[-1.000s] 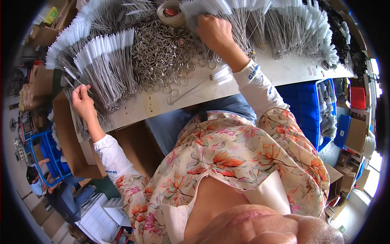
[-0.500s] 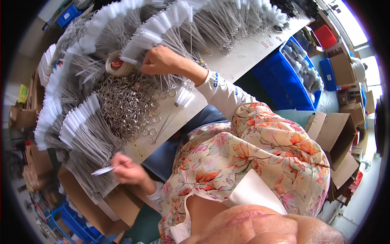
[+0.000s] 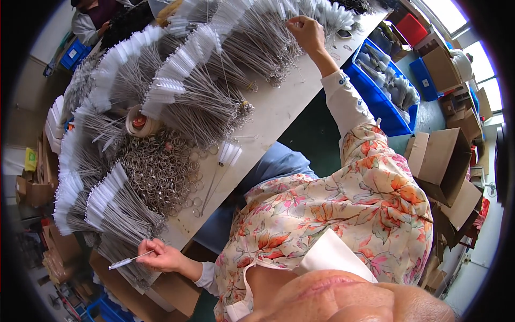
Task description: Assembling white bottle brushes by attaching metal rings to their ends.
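Note:
At the lower left, my left hand (image 3: 159, 256) pinches the thin wire stem of a small white-bristled brush (image 3: 120, 263), whose bristle end points left past the table edge. My right arm is stretched to the far side. There my right hand (image 3: 309, 36) is beside bundled wire-stem brushes (image 3: 268, 53), fingers bent in; what they hold is too small to make out. Fanned brushes (image 3: 110, 201) lie above my left hand, next to a heap of metal split rings (image 3: 155, 166). A few loose brushes (image 3: 229, 154) rest near the table's front edge.
A roll of tape (image 3: 140, 124) stands among the brushes on the pale table (image 3: 268, 123). Right of it is a blue bin (image 3: 386, 86) with bagged items. Open cardboard boxes (image 3: 442, 166) stand at the right, another (image 3: 182, 292) below the table's left end. Another person (image 3: 96, 19) is at the far left.
My right hand has moved from the middle bundle by the tape roll to the brushes at the far right. My left hand still holds the brush, slightly lower in view. The view has shifted.

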The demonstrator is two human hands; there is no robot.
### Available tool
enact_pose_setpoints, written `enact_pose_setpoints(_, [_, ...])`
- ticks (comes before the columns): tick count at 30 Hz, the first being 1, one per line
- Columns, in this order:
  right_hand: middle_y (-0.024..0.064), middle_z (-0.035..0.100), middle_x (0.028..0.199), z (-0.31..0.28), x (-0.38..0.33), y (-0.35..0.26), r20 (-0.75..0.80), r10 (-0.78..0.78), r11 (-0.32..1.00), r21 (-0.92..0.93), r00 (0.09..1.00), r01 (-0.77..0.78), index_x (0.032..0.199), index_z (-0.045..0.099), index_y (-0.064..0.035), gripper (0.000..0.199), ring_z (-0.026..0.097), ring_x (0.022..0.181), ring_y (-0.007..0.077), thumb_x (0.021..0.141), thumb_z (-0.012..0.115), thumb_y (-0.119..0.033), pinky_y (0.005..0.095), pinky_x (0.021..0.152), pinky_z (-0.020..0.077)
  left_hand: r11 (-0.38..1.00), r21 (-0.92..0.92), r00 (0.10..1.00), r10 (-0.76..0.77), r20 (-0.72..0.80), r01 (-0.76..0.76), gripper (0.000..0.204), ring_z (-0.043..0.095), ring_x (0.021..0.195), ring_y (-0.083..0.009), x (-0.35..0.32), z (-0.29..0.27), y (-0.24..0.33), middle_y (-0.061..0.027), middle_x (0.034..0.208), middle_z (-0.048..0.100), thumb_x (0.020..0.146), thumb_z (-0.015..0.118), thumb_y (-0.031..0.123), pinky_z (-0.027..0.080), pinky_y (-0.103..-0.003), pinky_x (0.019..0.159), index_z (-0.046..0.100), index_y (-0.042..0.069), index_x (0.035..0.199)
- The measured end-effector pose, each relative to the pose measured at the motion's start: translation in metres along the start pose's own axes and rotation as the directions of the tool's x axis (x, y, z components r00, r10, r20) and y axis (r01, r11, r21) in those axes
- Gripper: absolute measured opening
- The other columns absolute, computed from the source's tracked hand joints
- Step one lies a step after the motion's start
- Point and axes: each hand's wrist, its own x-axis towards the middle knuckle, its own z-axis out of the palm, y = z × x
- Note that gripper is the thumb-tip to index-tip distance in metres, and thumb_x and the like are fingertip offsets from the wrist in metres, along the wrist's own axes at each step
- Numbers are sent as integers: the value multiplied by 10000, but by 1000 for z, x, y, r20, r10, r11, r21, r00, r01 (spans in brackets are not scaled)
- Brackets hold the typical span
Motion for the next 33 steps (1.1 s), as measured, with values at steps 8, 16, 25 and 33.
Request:
enact_pose_setpoints(8, [22,627,638,12,21,23,229,-21,984,174,973,-20,792,719,-136,228,604,631,141,659,724,-320,292,634,493,979,25,976,-202,76,201,523,215,425,-58,-11,20,9,-17,560,378,922,405,424,180,-189,393,540,-74,842])
enact_pose_setpoints(16, [100,625,764,-21,39,-43,324,-97,952,-246,941,184,854,649,-56,242,604,736,214,782,571,-273,332,696,482,968,-38,958,-241,155,250,482,232,434,-57,-10,31,4,-24,601,401,927,404,396,186,-185,400,538,-63,858])
enact_pose_setpoints(25, [65,553,603,-9,102,9,3,114,704,705,994,-83,812,611,-57,191,505,510,200,780,594,-245,385,513,426,962,-21,951,-264,159,271,439,243,441,-55,-12,17,5,-21,609,403,933,407,354,182,-182,398,548,-59,884])
enact_pose_setpoints(33, [39,651,672,23,100,65,146,-32,946,323,989,-17,789,704,-56,196,576,614,135,679,711,-218,296,598,463,943,-58,916,-302,266,328,376,249,455,-53,-18,13,2,-19,652,405,928,445,308,182,-171,400,558,-50,912])
